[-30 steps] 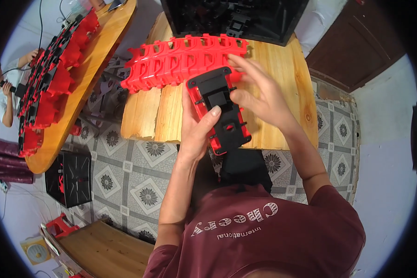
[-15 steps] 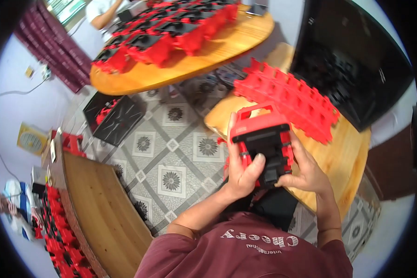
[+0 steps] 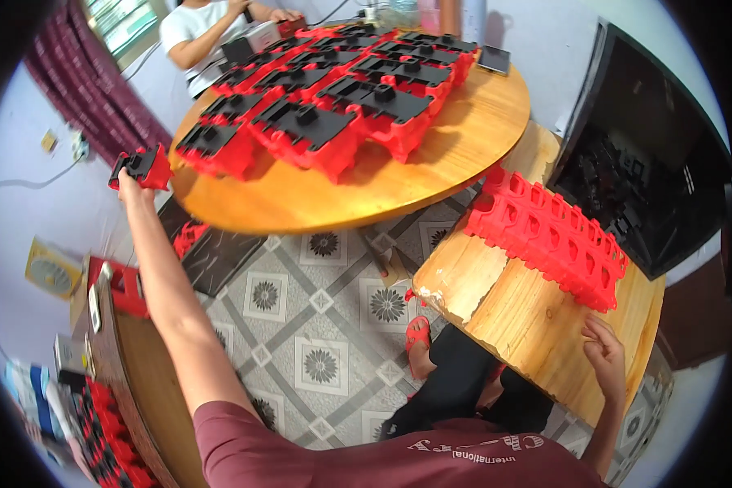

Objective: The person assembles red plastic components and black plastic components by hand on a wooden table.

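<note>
My left arm is stretched far out to the left, and my left hand grips a red plastic housing with a black top. The housing is up beside the left rim of the round wooden table; I cannot tell whether it touches it. Rows of similar red and black housings cover much of that table. To the right, my right hand holds nothing, its fingers loosely bent and apart. It is over a smaller wooden table, near a block of joined empty red housings.
Black parts are heaped in a large black tray at the right. A dark box with red pieces stands on the tiled floor. More housings lie at lower left. A person in a white shirt sits behind the round table.
Both hands held the housing in front of me. My right hand has let go and stays at the right, while my left has carried it far left. The view has shifted too.
</note>
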Action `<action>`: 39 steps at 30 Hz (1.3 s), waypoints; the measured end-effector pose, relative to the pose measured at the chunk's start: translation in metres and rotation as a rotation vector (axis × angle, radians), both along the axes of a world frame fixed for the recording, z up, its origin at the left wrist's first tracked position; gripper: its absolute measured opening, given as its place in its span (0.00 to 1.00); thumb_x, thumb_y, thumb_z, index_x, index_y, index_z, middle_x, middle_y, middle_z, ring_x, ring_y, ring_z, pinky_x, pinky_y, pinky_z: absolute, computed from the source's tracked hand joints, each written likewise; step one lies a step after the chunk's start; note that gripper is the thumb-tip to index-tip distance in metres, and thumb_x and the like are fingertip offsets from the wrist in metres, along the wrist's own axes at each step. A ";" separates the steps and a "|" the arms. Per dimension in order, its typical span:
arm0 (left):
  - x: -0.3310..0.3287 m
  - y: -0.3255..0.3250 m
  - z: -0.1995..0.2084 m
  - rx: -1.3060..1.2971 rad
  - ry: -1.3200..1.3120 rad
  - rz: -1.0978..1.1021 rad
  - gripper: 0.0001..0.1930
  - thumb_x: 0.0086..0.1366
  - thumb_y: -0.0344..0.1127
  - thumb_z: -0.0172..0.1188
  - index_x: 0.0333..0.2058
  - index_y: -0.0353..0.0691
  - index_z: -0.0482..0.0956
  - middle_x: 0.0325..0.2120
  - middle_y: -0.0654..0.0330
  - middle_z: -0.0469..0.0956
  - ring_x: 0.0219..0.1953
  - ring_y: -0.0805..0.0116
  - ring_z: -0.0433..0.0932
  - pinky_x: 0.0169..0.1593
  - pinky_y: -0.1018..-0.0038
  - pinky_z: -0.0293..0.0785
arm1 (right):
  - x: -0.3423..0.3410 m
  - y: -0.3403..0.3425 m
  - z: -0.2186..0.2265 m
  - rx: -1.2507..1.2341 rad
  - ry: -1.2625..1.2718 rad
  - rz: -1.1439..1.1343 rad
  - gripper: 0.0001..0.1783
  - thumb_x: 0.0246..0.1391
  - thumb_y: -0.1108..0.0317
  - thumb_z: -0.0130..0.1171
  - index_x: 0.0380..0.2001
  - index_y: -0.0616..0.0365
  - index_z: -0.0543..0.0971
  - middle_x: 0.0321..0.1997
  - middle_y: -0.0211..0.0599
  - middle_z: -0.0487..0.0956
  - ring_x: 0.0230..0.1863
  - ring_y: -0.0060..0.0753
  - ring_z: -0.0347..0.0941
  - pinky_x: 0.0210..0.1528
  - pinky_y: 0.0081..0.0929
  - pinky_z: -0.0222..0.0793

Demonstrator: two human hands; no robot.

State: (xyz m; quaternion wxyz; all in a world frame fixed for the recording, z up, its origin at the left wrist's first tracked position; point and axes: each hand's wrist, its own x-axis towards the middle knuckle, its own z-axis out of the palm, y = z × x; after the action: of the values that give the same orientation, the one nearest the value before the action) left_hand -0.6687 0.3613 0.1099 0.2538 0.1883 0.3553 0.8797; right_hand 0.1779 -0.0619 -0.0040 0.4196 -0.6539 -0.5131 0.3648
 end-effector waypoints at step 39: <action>0.779 -0.286 -0.135 0.495 1.751 -0.799 0.37 0.60 0.49 0.63 0.66 0.53 0.60 0.66 0.53 0.57 0.67 0.51 0.55 0.64 0.47 0.53 | 0.192 -0.047 -0.004 0.152 0.173 -0.517 0.17 0.58 0.69 0.52 0.47 0.66 0.78 0.29 0.27 0.78 0.29 0.16 0.72 0.34 0.16 0.69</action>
State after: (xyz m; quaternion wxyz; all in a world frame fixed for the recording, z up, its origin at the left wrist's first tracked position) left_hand 0.1106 0.0758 -0.0254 0.1332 0.9249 0.1343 0.3298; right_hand 0.3701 -0.1091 -0.0077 0.5889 -0.6960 -0.3176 0.2607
